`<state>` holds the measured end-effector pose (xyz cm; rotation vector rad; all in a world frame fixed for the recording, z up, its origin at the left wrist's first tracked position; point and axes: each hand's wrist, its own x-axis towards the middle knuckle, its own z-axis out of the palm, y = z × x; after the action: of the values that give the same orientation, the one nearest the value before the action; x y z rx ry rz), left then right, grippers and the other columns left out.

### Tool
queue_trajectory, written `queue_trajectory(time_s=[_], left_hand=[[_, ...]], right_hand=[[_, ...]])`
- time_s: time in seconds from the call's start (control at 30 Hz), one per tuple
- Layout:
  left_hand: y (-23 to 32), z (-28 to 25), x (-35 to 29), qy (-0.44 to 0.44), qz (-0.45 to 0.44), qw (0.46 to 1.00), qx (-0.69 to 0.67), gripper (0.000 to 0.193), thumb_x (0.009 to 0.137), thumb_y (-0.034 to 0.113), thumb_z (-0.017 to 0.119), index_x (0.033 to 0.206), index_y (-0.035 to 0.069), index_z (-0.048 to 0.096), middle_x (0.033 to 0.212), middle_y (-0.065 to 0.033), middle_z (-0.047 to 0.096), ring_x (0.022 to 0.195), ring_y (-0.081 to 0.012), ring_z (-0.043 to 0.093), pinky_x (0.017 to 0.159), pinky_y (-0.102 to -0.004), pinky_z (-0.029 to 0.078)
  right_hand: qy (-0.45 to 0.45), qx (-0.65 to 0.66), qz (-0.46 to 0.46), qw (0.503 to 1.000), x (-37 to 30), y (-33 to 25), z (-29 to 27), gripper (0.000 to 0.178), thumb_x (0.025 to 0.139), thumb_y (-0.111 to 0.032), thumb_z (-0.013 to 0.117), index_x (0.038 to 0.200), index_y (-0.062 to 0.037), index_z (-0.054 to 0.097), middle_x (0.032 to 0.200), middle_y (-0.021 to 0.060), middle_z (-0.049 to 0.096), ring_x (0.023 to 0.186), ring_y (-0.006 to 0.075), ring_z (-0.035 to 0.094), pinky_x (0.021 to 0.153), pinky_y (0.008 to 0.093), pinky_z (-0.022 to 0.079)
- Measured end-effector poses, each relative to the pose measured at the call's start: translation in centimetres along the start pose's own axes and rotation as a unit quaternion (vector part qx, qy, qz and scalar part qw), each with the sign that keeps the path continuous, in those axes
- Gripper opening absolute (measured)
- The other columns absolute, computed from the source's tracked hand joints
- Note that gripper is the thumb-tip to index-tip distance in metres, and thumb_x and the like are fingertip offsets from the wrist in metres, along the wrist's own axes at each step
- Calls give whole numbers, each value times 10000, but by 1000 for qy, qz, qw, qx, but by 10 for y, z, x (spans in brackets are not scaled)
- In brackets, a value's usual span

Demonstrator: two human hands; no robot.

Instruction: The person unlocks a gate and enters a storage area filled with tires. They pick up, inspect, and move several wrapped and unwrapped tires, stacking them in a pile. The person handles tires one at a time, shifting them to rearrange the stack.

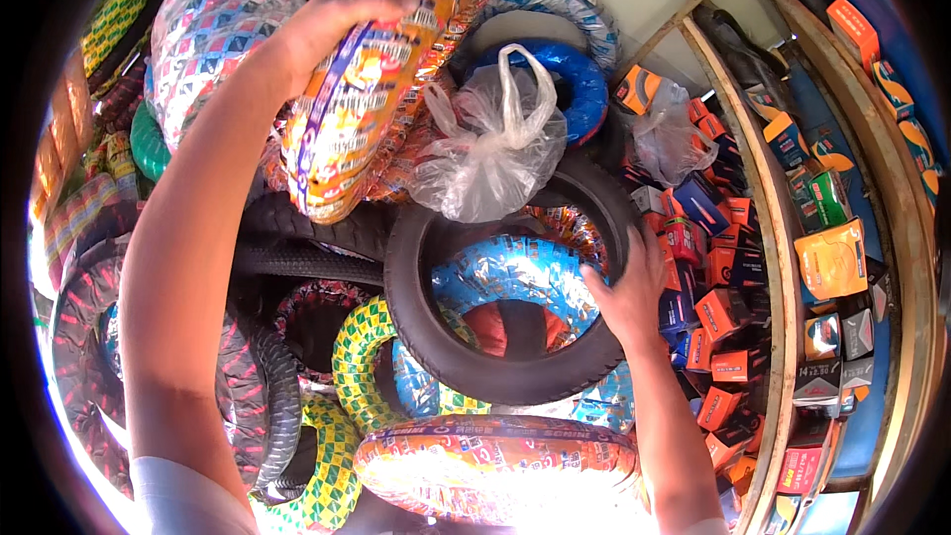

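Note:
My left hand (342, 25) is closed over the upper part of a tyre in orange printed wrapping (362, 89) that stands tilted at the back. On the right side of a bare black tyre (404, 282), my right hand (634, 292) grips the rim, thumb inside the ring and fingers outside. Through that ring shows a tyre in blue wrapping (515, 263). A clear plastic bag (485, 154) rests against the black tyre's far edge, beside the orange-wrapped one. Nearer to me lies another orange-wrapped tyre (495, 466), partly washed out by glare.
Yellow-green wrapped tyres (362, 357) and a black-and-red wrapped tyre (238, 396) lie at the left. A large white-wrapped bundle (223, 40) stands at the back left. Several small orange boxes (723, 312) pile up at the right, beside a metal frame (783, 337).

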<state>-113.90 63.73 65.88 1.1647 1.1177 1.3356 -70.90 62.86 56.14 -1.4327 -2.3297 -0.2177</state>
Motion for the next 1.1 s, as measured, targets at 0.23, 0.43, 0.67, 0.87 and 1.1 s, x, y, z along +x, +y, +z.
queue_trajectory(time_s=[0.23, 0.43, 0.67, 0.87, 1.1], left_hand=[[6, -7, 15, 49, -6, 999, 16, 685, 745, 365, 740, 1273, 23, 471, 1034, -134, 644, 862, -211, 660, 810, -402, 546], [3, -23, 26, 29, 27, 999, -7, 683, 765, 356, 728, 1285, 5, 459, 1061, -127, 633, 875, -201, 652, 795, -356, 535], [9, -24, 16, 25, 8, 1000, -12, 676, 765, 363, 724, 1288, 25, 463, 1072, -118, 631, 894, -196, 646, 805, -349, 536], [11, -25, 8, 15, 11, 999, -36, 714, 763, 374, 731, 1319, 27, 449, 1108, -122, 629, 927, -203, 648, 818, -353, 538], [6, -27, 15, 47, -6, 999, -26, 688, 795, 362, 697, 1340, 32, 437, 1128, -136, 635, 943, -220, 650, 835, -374, 535]], right_hand=[[-76, -47, -20, 996, 142, -67, 94, 1166, 534, -564, 827, 1385, 45, 313, 1453, 245, 308, 1354, 358, 302, 1067, 541, 261], [-166, -119, 10, 979, 163, -105, 142, 790, 659, -416, 797, 1255, -29, 452, 1250, 156, 527, 1227, 323, 466, 970, 592, 370], [-155, 78, 159, 972, 179, -74, 118, 421, 733, -225, 728, 1079, -33, 585, 1007, 208, 670, 948, 366, 649, 840, 443, 515], [-26, 408, 7, 913, 196, -24, 97, 297, 760, -138, 713, 1047, -70, 684, 958, 131, 709, 876, 245, 683, 803, 365, 515], [170, 515, 222, 811, 245, 91, 76, 271, 725, -55, 731, 958, 60, 652, 920, 109, 687, 803, 185, 635, 747, 325, 495]])
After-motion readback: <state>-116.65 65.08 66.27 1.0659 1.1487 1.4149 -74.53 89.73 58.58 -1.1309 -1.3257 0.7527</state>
